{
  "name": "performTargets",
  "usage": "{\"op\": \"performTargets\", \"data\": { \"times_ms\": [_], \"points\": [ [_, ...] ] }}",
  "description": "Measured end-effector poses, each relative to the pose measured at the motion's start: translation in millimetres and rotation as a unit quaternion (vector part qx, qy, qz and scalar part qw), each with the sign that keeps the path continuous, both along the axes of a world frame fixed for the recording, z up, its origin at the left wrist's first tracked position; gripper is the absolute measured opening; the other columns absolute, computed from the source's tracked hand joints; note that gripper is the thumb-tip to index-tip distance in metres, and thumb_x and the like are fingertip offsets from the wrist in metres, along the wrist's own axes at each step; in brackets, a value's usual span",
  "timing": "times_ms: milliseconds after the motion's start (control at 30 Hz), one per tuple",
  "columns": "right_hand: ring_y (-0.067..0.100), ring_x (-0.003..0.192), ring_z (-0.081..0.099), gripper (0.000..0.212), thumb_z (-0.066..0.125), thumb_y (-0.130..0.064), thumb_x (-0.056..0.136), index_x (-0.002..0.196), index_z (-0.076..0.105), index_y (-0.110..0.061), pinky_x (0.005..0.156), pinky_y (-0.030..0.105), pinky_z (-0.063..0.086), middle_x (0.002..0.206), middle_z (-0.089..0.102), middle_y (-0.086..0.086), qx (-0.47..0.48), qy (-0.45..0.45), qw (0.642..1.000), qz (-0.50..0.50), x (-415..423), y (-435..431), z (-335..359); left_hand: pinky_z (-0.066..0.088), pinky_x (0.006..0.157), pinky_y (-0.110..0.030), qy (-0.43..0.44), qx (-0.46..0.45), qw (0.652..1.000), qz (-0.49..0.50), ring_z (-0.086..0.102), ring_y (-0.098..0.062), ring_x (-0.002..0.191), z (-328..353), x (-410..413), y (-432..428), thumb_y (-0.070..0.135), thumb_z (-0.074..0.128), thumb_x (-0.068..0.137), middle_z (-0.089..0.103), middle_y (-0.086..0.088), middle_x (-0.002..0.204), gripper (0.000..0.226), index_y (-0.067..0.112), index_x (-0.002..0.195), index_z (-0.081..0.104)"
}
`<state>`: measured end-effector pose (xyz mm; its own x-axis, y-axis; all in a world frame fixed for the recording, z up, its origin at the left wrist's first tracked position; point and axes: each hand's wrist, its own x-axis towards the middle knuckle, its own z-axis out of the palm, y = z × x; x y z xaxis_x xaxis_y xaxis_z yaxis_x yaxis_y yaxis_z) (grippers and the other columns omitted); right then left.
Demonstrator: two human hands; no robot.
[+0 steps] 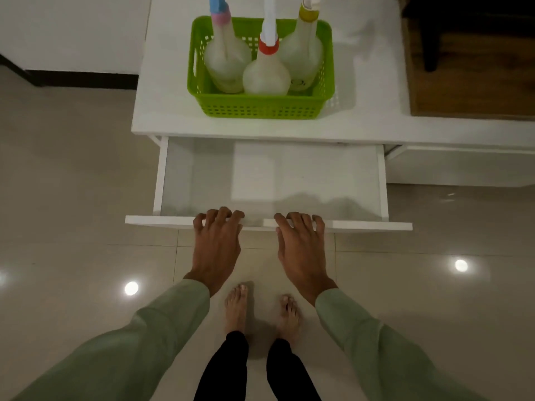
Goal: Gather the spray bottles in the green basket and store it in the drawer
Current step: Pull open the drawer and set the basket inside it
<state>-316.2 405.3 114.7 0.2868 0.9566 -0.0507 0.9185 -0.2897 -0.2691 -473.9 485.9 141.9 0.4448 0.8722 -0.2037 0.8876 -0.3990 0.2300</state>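
The drawer point(269, 180) stands pulled out and bare below the desk point(162, 111), with the left hand point(217, 238) and right hand point(299, 244) each curled in a grip over its front edge; my advice is to draw evenly with both until the opening clears the green basket point(260, 107) sitting on the desk above, then lift that by both ends. The three spray bottles point(266, 75) stand upright inside it, their heads cut off at the top, and the fingertips are hidden behind the panel.

Pretty dim indoor shot, ceiling lights glaring off the glossy floor tiles point(86, 198), wide-angle edges bending, everything looking slightly soft.
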Motion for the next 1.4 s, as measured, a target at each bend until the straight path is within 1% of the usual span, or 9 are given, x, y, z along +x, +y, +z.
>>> {"op": "performTargets", "data": {
  "times_ms": [300,533,633,767,933,1033,1233,1333,1400],
  "points": [
    [0.026,0.098,0.062,0.038,0.070,-0.006,0.083,0.118,0.067,-0.022,0.095,0.048,0.048,0.105,0.067,0.001,-0.074,0.003,0.997,0.025,-18.4,-50.1,8.7,0.043,0.097,-0.046,0.020,-0.018,1.000,0.015,0.060,-0.027,0.108,6.1,-21.9,-55.4,0.007,0.063,0.089,0.066,-0.004,0.109,0.027,0.019,0.113,0.066],
    [0.023,0.116,0.056,0.036,0.050,-0.028,0.100,0.135,0.057,-0.024,0.103,0.040,0.041,0.127,0.063,-0.001,-0.127,0.086,0.987,0.047,-10.0,-49.7,22.1,0.038,0.104,-0.044,-0.005,-0.071,0.997,0.029,0.056,-0.024,0.118,11.4,-25.4,-57.4,0.017,0.059,0.093,0.062,-0.001,0.124,0.034,0.022,0.127,0.059],
    [0.017,0.118,0.056,0.044,0.053,-0.043,0.098,0.137,0.054,-0.025,0.100,0.036,0.043,0.131,0.061,-0.006,-0.081,0.162,0.983,-0.002,5.6,-23.5,44.8,0.041,0.103,-0.041,-0.097,-0.087,0.990,0.061,0.056,-0.021,0.118,27.8,-15.2,-27.2,0.021,0.054,0.097,0.060,-0.001,0.129,0.036,0.021,0.133,0.054],
    [0.016,0.113,0.059,0.035,0.059,-0.037,0.097,0.130,0.058,-0.026,0.093,0.039,0.052,0.125,0.063,-0.007,0.074,0.245,0.962,-0.093,33.8,38.5,82.6,0.046,0.102,-0.043,-0.229,-0.035,0.967,0.103,0.057,-0.021,0.117,64.0,13.3,38.3,0.019,0.052,0.097,0.061,-0.002,0.128,0.033,0.017,0.130,0.056],
    [0.020,0.109,0.061,0.025,0.058,-0.025,0.098,0.121,0.061,-0.017,0.089,0.042,0.052,0.119,0.062,-0.002,0.206,0.231,0.942,-0.128,66.5,126.4,117.5,0.048,0.096,-0.041,-0.331,0.056,0.935,0.118,0.057,-0.020,0.113,104.6,54.1,117.4,0.017,0.052,0.096,0.063,-0.001,0.119,0.027,0.017,0.121,0.060],
    [0.023,0.111,0.058,0.027,0.059,-0.019,0.095,0.122,0.058,-0.013,0.083,0.034,0.049,0.121,0.058,0.003,0.247,0.212,0.932,-0.158,84.4,167.7,121.5,0.046,0.097,-0.038,-0.344,0.097,0.924,0.136,0.056,-0.023,0.112,109.9,69.2,159.8,0.015,0.052,0.094,0.061,-0.005,0.120,0.026,0.014,0.119,0.060],
    [0.031,0.126,0.050,0.058,0.061,-0.019,0.091,0.143,0.037,-0.016,0.091,0.037,0.044,0.143,0.046,0.008,0.129,0.259,0.920,-0.263,121.4,232.5,102.0,0.035,0.099,-0.025,-0.306,0.071,0.922,0.224,0.045,-0.025,0.128,80.8,78.5,236.1,0.011,0.055,0.090,0.046,-0.009,0.139,0.047,0.010,0.136,0.046],
    [0.038,0.113,0.058,0.050,0.054,-0.014,0.087,0.135,0.045,-0.017,0.092,0.047,0.050,0.125,0.061,0.013,0.053,0.312,0.899,-0.302,135.0,252.0,94.0,0.044,0.101,-0.036,-0.297,-0.009,0.921,0.251,0.051,-0.028,0.124,63.0,78.1,260.2,0.005,0.051,0.090,0.049,-0.009,0.139,0.052,0.010,0.140,0.040],
    [0.041,0.106,0.056,0.036,0.047,-0.010,0.083,0.118,0.055,-0.014,0.086,0.046,0.048,0.112,0.065,0.016,0.035,0.282,0.909,-0.304,139.4,259.3,94.3,0.052,0.086,-0.043,-0.301,-0.054,0.915,0.263,0.058,-0.031,0.105,57.6,77.4,268.5,-0.001,0.044,0.087,0.059,-0.008,0.119,0.046,0.009,0.132,0.047]
  ]
}}
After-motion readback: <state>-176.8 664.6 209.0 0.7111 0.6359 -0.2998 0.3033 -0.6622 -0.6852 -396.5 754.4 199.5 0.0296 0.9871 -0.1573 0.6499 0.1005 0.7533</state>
